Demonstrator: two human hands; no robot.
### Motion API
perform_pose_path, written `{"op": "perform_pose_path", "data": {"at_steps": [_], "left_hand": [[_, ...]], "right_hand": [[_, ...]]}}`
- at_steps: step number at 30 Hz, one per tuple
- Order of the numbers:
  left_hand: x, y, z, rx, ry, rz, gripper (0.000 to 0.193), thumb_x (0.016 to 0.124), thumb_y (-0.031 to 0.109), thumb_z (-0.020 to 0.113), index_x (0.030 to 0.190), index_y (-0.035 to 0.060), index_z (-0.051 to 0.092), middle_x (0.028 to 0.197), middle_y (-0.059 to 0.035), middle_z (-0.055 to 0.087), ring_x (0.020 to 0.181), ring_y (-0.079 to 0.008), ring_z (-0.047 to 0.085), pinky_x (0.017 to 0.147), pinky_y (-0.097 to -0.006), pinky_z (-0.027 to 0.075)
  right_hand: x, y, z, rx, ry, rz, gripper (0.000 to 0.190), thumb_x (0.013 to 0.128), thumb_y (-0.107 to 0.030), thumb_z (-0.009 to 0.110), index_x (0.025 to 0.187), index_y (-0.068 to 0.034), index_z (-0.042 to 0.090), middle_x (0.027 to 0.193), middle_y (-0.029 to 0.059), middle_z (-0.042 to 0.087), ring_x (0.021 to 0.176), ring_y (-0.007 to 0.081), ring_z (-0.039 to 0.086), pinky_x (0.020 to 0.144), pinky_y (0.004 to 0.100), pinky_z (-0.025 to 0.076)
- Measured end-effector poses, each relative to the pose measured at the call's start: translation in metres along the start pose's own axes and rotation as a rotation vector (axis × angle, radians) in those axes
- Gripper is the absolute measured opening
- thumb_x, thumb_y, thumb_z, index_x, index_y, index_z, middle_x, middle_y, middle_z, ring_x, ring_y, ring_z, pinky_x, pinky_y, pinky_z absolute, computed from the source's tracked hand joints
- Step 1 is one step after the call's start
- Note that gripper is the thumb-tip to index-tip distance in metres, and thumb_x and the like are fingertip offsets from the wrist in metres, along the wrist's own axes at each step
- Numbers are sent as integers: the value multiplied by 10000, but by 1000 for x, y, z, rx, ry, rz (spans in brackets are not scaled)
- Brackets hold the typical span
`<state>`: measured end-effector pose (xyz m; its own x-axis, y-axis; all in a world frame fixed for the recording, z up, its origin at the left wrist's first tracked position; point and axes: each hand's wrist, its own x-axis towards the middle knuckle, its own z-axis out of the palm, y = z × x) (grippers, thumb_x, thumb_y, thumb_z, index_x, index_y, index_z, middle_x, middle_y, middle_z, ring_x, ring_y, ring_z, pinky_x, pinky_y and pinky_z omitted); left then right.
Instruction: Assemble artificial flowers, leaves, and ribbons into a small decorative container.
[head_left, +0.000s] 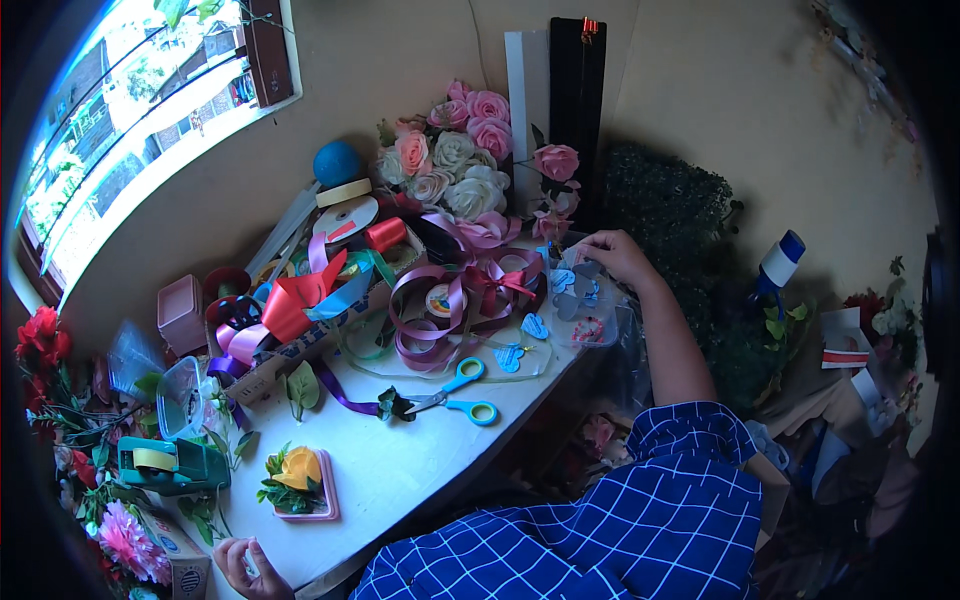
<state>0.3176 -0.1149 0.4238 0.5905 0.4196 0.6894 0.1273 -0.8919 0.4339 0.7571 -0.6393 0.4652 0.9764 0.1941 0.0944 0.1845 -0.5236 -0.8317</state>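
My right hand (619, 259) is at the far rim of a clear plastic box (585, 311), its fingertips bent down among grey and blue heart-shaped tags (568, 306). Whether the fingers pinch a tag cannot be made out. A small red-and-white beaded loop (589, 330) lies in the near end of that box. At the table's front left edge, my left hand (251, 571) is partly in view, fingers loosely curled and nothing seen in them. Just beyond it sits a pink square tray (330, 487) holding a yellow artificial rose (298, 468) and green leaves.
Blue-handled scissors (450, 397) lie mid-table, blades over a dark green leaf. Behind them are loose mauve ribbon (405, 300) and a cardboard box (259, 379) of ribbon rolls. A green tape dispenser (172, 465) stands left. Artificial roses (457, 161) crowd the back wall.
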Motion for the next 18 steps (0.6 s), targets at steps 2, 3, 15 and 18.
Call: {"op": "perform_pose_path", "data": {"at_steps": [2, 3, 15, 18], "left_hand": [[-3, -4, 0, -4, -6, -14, 93, 865, 104, 720, 927, 37, 700, 1010, -107, 634, 850, -242, 578, 618, -336, 428], [-5, -6, 2, -3, -6, -15, 93, 865, 104, 720, 927, 37, 700, 1010, -107, 634, 850, -242, 578, 618, -336, 428], [-3, 6, 4, -162, -10, -174, 57, 844, 4, 633, 826, 6, 579, 860, -104, 524, 845, -245, 509, 784, -354, 408], [3, 12, 3, -157, -1, -109, 65, 816, -3, 654, 816, 9, 589, 846, -109, 545, 821, -263, 517, 769, -373, 413]], "right_hand": [[-2, -2, 0, 64, 25, -31, 156, 931, -120, 634, 998, -3, 711, 877, 43, 706, 789, 98, 645, 742, 273, 517], [-3, -5, 1, 160, 46, -46, 155, 939, -117, 622, 985, 2, 710, 868, 48, 704, 790, 109, 654, 750, 281, 520], [-60, -104, 64, 378, -162, -284, 246, 933, -18, 607, 1170, -75, 570, 917, 20, 659, 789, 84, 643, 585, 202, 501], [-78, -139, 107, 472, -276, -264, 325, 873, 39, 666, 1158, -71, 557, 914, 8, 657, 797, 54, 628, 598, 188, 489]]}}
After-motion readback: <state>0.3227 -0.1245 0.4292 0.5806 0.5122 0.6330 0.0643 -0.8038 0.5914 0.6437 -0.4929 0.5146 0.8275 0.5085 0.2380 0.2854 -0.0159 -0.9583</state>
